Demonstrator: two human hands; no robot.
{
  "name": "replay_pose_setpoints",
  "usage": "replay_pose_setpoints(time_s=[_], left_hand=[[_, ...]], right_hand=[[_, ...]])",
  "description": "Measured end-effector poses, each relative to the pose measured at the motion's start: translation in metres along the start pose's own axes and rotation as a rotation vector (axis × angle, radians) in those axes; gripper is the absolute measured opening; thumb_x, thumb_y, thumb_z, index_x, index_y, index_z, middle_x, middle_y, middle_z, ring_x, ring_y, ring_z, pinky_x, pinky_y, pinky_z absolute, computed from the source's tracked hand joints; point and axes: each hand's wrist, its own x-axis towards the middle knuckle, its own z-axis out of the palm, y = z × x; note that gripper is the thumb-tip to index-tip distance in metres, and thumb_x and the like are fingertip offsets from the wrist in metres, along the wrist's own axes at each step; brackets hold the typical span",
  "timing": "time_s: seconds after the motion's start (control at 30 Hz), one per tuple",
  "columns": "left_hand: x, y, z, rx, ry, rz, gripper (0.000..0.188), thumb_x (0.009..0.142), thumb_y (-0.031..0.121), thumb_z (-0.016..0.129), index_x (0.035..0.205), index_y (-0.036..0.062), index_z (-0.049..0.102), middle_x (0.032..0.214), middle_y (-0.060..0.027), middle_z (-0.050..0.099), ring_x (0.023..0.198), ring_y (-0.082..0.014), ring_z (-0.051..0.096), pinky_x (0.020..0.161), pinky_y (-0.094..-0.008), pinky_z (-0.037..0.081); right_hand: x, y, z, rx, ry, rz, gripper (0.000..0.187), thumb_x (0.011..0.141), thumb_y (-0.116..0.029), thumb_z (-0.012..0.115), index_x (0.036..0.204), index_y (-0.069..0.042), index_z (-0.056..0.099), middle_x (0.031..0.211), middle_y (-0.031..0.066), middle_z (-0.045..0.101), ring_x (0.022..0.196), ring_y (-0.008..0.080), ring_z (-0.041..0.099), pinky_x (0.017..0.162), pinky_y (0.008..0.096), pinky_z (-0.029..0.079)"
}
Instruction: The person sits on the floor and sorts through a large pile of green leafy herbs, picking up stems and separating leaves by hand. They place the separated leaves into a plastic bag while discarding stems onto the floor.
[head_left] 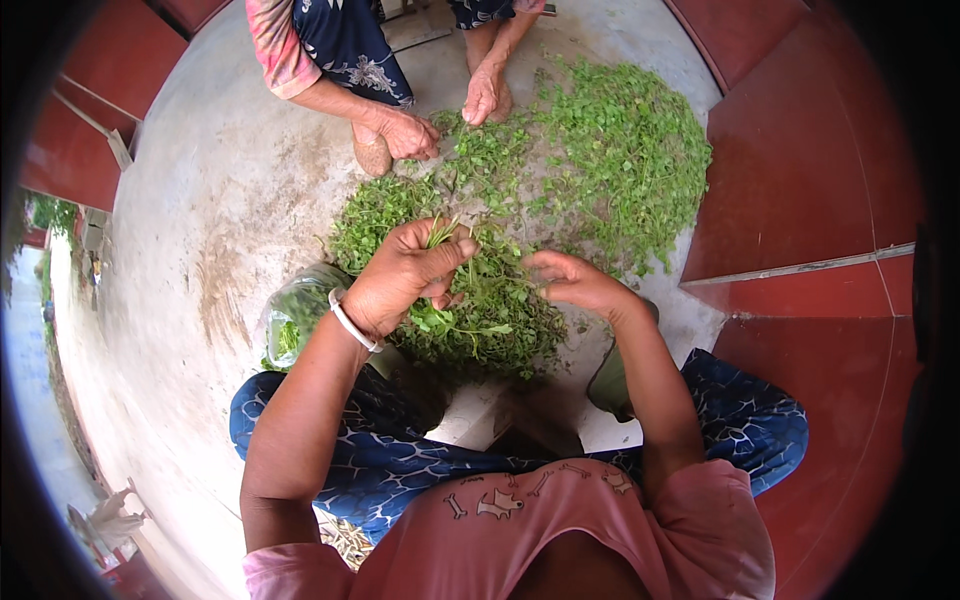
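My left hand [412,268], with a white bangle on its wrist, is closed around a small bunch of leafy green stems [441,232]. Pale stem ends poke up between thumb and fingers, and leaves hang out below the fist. Just to the right, my right hand [574,281] is held with fingers apart and nothing visible in them. Both hands are over a pile of loose greens [490,335] on the floor between my feet.
Across from me a co-worker's hands [410,135] are at smaller greens. A large heap of greens [630,150] spreads at the far right, near red panels [810,170]. A clear plastic bag [292,315] holding greens stands left of my left forearm, on the concrete floor [190,250].
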Motion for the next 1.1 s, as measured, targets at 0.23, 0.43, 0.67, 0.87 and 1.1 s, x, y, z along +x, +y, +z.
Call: replay_pose_setpoints(time_s=[0.23, 0.43, 0.67, 0.87, 1.1], left_hand=[[-0.01, -0.003, 0.002, 0.068, -0.037, -0.086, 0.009, 0.088, 0.015, 0.059, 0.088, 0.0064, 0.056, 0.052, 0.0017, 0.043, 0.041, -0.0088, 0.038, 0.049, -0.0249, 0.037], [-0.006, -0.007, 0.0, 0.159, -0.013, -0.141, 0.014, 0.086, 0.014, 0.061, 0.095, 0.0041, 0.059, 0.061, 0.0017, 0.052, 0.043, -0.0069, 0.044, 0.047, -0.0242, 0.041], [-0.005, -0.012, 0.0, 0.506, 0.023, -0.042, 0.018, 0.088, 0.017, 0.06, 0.091, -0.0003, 0.061, 0.063, 0.0014, 0.052, 0.044, -0.0058, 0.045, 0.043, -0.021, 0.039], [-0.002, -0.02, 0.0, 0.717, 0.077, 0.173, 0.018, 0.088, 0.018, 0.059, 0.09, 0.0007, 0.06, 0.058, -0.0026, 0.049, 0.049, -0.0084, 0.046, 0.046, -0.0258, 0.039], [-0.007, -0.03, 0.008, 1.081, 0.289, 0.461, 0.012, 0.083, 0.011, 0.055, 0.085, -0.0006, 0.057, 0.074, -0.0236, 0.056, 0.069, -0.0408, 0.055, 0.058, -0.0395, 0.044]], right_hand=[[-0.002, -0.062, 0.039, -0.159, 0.121, -0.392, 0.063, 0.076, -0.016, 0.07, 0.131, -0.007, 0.041, 0.131, 0.0063, 0.044, 0.123, 0.0222, 0.038, 0.101, 0.0368, 0.032], [0.003, -0.072, 0.051, -0.167, 0.143, -0.351, 0.028, 0.084, -0.013, 0.065, 0.108, -0.002, 0.058, 0.086, -0.0013, 0.056, 0.077, 0.0064, 0.049, 0.07, 0.0228, 0.042], [0.005, -0.07, 0.05, -0.036, 0.106, -0.241, 0.016, 0.087, -0.014, 0.059, 0.095, 0.0, 0.06, 0.078, 0.0008, 0.061, 0.071, 0.0055, 0.053, 0.062, 0.0217, 0.043], [0.01, -0.079, 0.052, -0.134, 0.096, -0.235, 0.013, 0.086, -0.013, 0.058, 0.091, -0.001, 0.06, 0.074, 0.0003, 0.061, 0.067, 0.0045, 0.052, 0.059, 0.0217, 0.042], [0.017, -0.075, 0.057, 0.013, 0.078, -0.241, 0.014, 0.088, -0.018, 0.057, 0.094, -0.005, 0.06, 0.076, 0.0003, 0.062, 0.062, 0.0029, 0.049, 0.053, 0.0179, 0.038]])
